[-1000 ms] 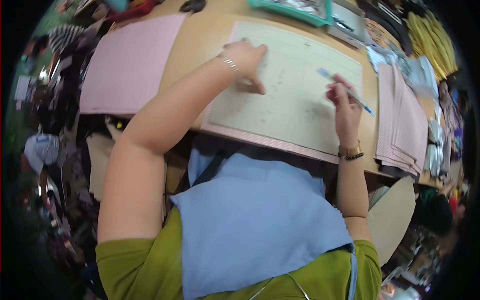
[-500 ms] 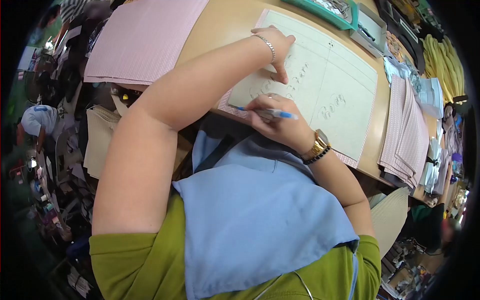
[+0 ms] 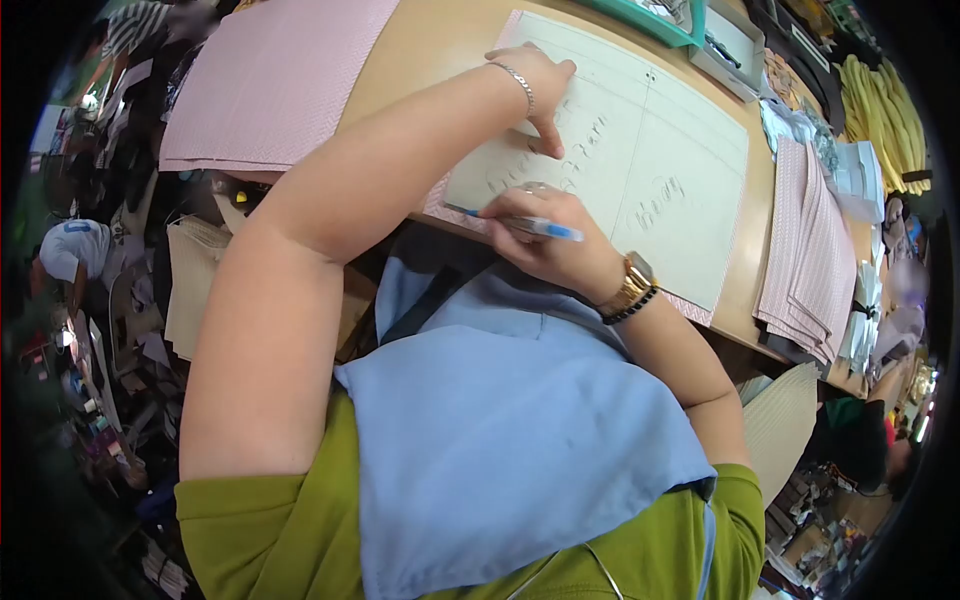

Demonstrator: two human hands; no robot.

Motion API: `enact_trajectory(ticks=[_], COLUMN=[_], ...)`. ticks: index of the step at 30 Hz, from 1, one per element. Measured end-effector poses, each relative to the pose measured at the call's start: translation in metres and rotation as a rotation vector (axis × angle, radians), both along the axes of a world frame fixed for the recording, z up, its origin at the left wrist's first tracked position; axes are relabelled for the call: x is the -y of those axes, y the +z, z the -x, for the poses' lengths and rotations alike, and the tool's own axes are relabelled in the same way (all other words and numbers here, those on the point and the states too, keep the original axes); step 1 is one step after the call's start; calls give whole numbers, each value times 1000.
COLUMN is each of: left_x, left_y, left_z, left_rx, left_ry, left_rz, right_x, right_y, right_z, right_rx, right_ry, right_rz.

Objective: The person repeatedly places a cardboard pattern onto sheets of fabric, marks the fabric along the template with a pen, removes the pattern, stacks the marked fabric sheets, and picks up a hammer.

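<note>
A pale pattern template [image 3: 690, 190] with ruled lines and handwriting lies on a pink patterned sheet [image 3: 690, 309], whose edge shows around it. My left hand [image 3: 540, 85] rests on the template's upper left part, thumb and fingers spread. Held in my right hand [image 3: 580, 255] is a clear and blue pen [image 3: 555, 231]. Its tip points left, at the template's near left edge beside the pink border. I cannot make out any line left by the tip.
Pink patterned sheets [image 3: 275, 85] are stacked at the left of the wooden table [image 3: 420, 50], with another pink stack [image 3: 800, 260] at the right. A green tray [image 3: 655, 18] and a grey box [image 3: 725, 60] stand at the back. Yellow material [image 3: 880, 120] lies far right.
The view has shifted slightly, so the table and both hands appear a little further left. The pen tip is still at the template's near left edge, and my left hand stays spread on the template.
</note>
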State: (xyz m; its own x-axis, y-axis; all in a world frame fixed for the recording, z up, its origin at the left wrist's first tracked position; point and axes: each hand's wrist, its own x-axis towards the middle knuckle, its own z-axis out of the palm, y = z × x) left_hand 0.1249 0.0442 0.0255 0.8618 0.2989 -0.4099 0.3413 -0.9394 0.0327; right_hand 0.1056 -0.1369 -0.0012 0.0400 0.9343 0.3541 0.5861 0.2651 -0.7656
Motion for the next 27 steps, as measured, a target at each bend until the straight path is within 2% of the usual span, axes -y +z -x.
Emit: enact_trajectory(ticks=[5,8,11,14,21,25,27], left_x=[-7,0,-4,-3,-6,-7,-7], left_y=[-11,4,-3,-3,-7,-11,-8], left_z=[-1,-1,-2,0,0,-1,-2], left_rx=[79,6,58,83,86,97,83], left_ry=[-71,-44,-65,-65,-40,-25,-27], left_rz=[-23,-10,7,-14,-11,-15,1], right_x=[80,140,193,218,212,237,247], right_y=[34,28,29,25,16,14,16], right_z=[-42,-73,-85,-81,-74,-93,-98], right_rx=[-57,-76,-171,-240,-200,-139,-91], right_ry=[-220,-443,-673,-743,-707,-787,-840], right_rz=[290,121,173,269,299,212,328])
